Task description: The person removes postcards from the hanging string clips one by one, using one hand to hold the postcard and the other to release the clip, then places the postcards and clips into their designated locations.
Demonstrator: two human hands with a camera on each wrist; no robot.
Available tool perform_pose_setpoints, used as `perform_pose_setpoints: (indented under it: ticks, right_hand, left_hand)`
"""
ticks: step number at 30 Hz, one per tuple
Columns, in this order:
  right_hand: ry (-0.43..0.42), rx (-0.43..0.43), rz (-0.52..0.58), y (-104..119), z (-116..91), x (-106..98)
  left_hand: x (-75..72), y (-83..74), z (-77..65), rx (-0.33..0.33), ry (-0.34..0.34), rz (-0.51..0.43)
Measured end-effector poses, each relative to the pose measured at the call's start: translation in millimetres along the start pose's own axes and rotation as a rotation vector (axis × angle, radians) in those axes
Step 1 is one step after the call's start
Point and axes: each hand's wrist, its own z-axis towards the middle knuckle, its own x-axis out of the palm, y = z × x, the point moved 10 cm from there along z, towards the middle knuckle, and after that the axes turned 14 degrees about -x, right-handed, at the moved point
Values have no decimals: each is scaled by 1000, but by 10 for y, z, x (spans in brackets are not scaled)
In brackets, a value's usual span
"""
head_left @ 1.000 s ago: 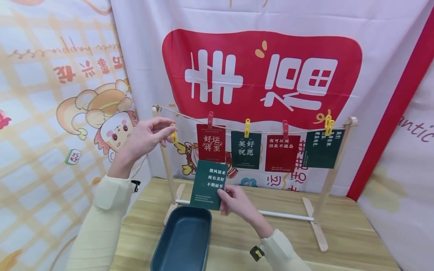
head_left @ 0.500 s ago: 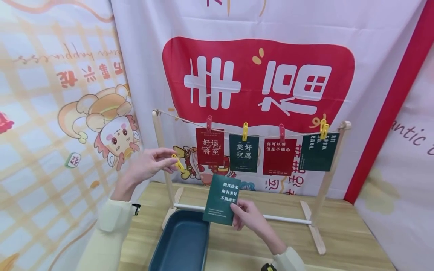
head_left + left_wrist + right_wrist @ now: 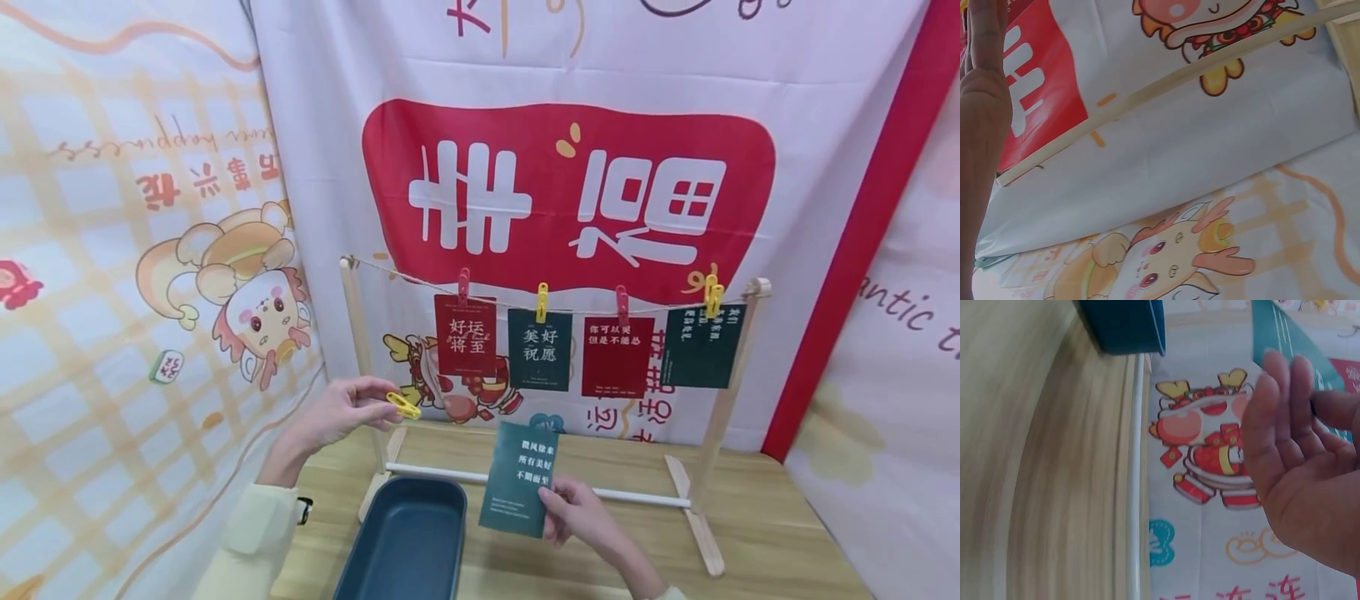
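Note:
My left hand (image 3: 348,417) pinches a yellow clothespin (image 3: 403,406) between thumb and fingers, just left of the hanging cards. In my right hand (image 3: 581,517) is a green card (image 3: 517,479) with white writing, gripped at its lower right edge. The right wrist view shows that card (image 3: 1291,344) held between thumb and fingers. Above, a string (image 3: 405,275) bears a red card (image 3: 466,350) and a green card (image 3: 538,354), then another red card (image 3: 617,367) and a green card (image 3: 697,350). Red and yellow clothespins hold them.
A dark blue tray (image 3: 408,533) stands on the wooden table (image 3: 600,567) below my left hand. The wooden rack's left post (image 3: 360,333) and right post (image 3: 723,417) hold up the string, with a white bar (image 3: 637,498) low between them. Printed cloth hangs behind.
My left hand has come down from the string's left end with the clothespin, which now points more sideways. My right hand has carried the green card down and to the right.

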Motion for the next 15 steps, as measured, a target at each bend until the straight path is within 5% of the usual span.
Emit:
perform_pose_setpoints:
  ticks: [15]
  right_hand:
    - [108, 78, 89, -375, -548, -375]
  left_hand:
    - [369, 652, 76, -115, 79, -25]
